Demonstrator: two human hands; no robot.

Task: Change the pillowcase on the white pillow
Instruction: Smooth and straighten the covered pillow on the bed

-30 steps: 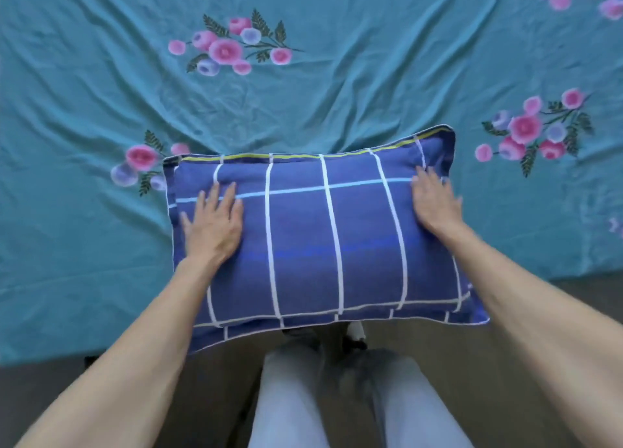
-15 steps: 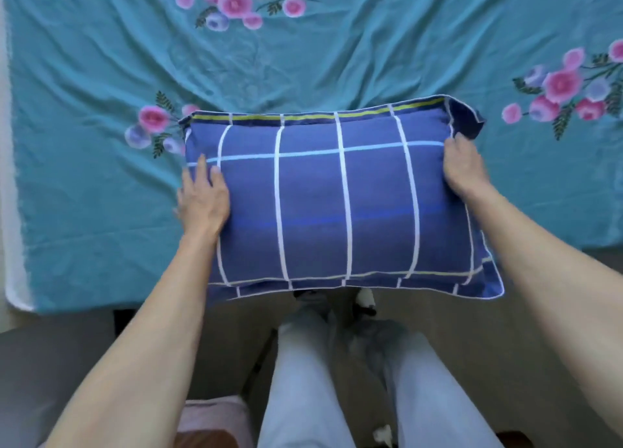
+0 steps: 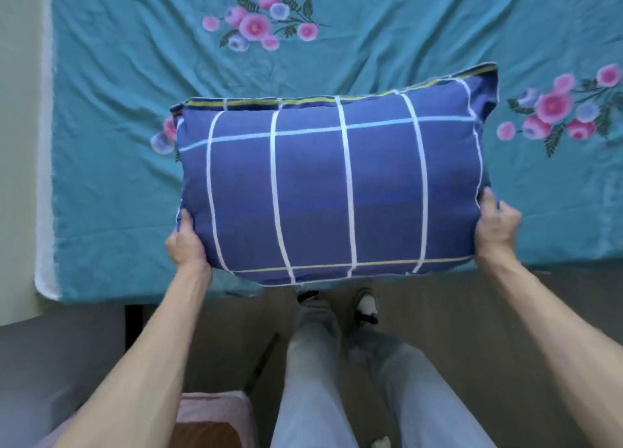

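Blue checked pillowcase (image 3: 330,184) on pillow, plump; both hands grip ends.

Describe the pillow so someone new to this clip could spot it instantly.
Start at the teal flowered bedsheet that fills the upper frame. In front of its near edge, the left hand and right hand grip a plump pillow by its lower corners. It alone is navy blue with a white grid.

both hands slid off the top of the pillow (image 3: 330,191): left hand (image 3: 185,243) and right hand (image 3: 495,225) now clutch its side edges, lifting it off the bed (image 3: 111,144).
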